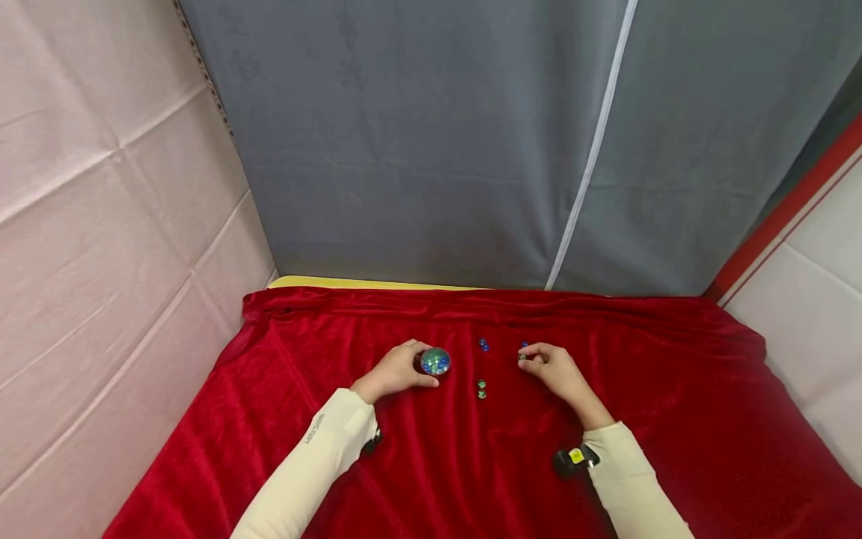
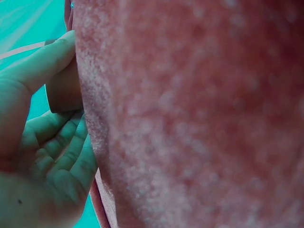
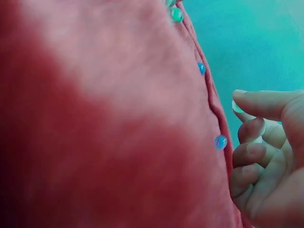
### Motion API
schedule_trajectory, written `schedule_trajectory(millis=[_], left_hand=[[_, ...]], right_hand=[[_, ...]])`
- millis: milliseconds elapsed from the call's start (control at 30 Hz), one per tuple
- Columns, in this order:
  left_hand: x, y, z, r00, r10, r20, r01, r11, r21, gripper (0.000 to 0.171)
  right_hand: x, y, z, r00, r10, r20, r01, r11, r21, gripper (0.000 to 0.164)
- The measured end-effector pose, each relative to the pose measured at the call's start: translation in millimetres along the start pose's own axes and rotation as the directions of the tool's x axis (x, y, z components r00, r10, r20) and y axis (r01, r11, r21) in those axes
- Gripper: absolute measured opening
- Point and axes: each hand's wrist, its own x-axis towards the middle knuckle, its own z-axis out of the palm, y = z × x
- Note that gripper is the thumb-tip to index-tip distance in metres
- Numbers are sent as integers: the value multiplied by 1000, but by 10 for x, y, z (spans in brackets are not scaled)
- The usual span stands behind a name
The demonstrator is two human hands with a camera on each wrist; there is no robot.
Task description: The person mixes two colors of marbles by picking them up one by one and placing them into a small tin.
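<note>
My left hand (image 1: 397, 369) curves round a small round cup (image 1: 424, 368) on the red cloth, thumb at the near side and fingers at the far side. Blue and green marbles (image 1: 435, 362) show inside its top. In the left wrist view the cup's brownish side (image 2: 65, 90) appears between thumb and fingers. Between thumb and index finger, my right hand (image 1: 554, 372) pinches a greenish marble (image 3: 237, 107), just above the cloth. Close beyond those fingertips lies a single blue marble (image 1: 524, 344).
Between the hands lie a pair of blue marbles (image 1: 483, 345) and, nearer me, a pair of green marbles (image 1: 481, 388). Wrinkled red velvet cloth (image 1: 431, 479) covers the table. A grey curtain (image 1: 431, 150) hangs behind it, with light walls at both sides.
</note>
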Motion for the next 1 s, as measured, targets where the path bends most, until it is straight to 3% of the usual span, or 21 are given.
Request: schedule_trajectory(millis=[300, 1000], left_hand=[[8, -7, -4, 1000, 4, -5, -4, 1000, -3, 59], [3, -17, -4, 1000, 18, 11, -18, 1000, -6, 58]], right_hand=[[91, -299, 89, 997, -77, 6, 77, 996, 34, 23], [183, -780, 546, 983, -151, 108, 147, 988, 49, 20]])
